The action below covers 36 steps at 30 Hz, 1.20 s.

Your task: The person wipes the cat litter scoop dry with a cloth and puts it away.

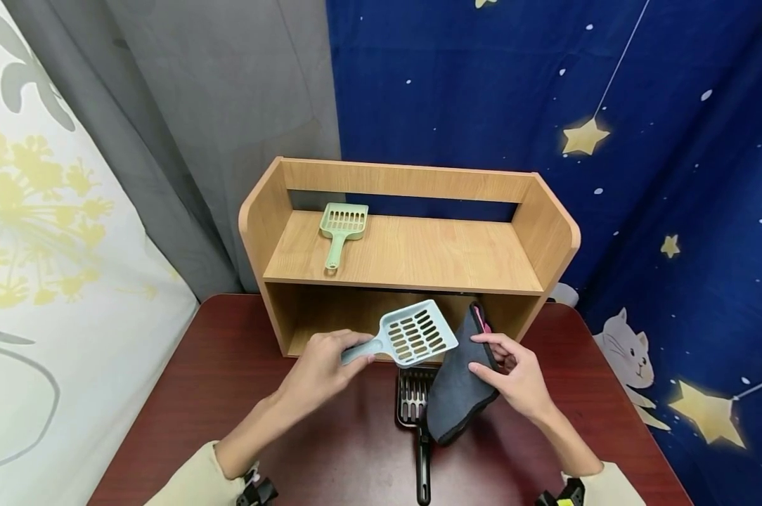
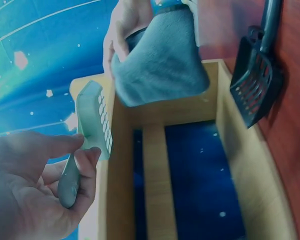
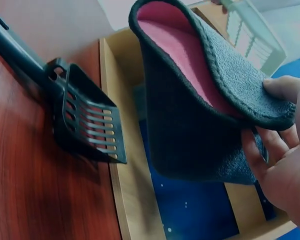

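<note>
So nearest thing is a black scoop (image 1: pixel 423 450) lying on the bench (image 1: pixel 349 450), handle end toward the person, with the cloth partly blocking it in the head view.

Just past the handle, the left grip (image 1: pixel 323 365) has thumb and fingers clamped on the handle of a light blue scoop (image 1: pixel 386 341). The right grip (image 1: pixel 514 369) is pinching the edge of a folded grey cloth (image 1: pixel 455 386), pink lining showing.

What could go wrong, imo: that cloth's only held at one edge, so the loose part could sag and snag the black scoop under it. Also, a hard wipe on the blue scoop's wide head might twist the handle in that light pinch.

The blue scoop's head sticks out beyond the left fingertips toward the right grip, just beside the cloth; can't tell if they touch.

Farther back there's a wooden shelf (image 1: pixel 431 253) with a green scoop (image 1: pixel 338 242) on its upper board, then curtains (image 1: pixel 457 105).
</note>
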Each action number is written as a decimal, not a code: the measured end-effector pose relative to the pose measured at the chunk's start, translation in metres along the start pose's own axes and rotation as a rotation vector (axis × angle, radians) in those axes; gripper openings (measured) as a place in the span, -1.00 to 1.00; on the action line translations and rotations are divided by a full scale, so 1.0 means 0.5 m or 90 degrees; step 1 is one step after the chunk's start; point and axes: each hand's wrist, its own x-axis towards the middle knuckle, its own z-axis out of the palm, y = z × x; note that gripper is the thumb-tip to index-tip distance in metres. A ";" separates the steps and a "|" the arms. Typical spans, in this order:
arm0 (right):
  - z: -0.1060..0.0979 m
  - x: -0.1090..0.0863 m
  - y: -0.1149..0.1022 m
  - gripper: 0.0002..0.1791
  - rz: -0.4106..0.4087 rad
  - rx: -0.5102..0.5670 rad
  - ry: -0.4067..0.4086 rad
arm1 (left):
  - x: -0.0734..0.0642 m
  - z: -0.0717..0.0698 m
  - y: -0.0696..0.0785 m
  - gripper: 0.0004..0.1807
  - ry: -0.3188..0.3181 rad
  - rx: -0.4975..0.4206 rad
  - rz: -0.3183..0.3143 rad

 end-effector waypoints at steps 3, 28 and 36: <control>-0.012 0.000 0.002 -0.51 0.017 -0.013 -0.020 | 0.015 -0.018 0.006 -0.74 0.014 0.008 0.014; -0.079 -0.006 0.057 -0.54 0.040 -0.073 -0.079 | 0.174 -0.100 -0.032 -0.65 0.001 0.051 -0.087; -0.098 -0.020 0.089 -0.55 0.050 -0.099 -0.095 | 0.207 -0.086 -0.037 -0.63 0.024 0.092 -0.103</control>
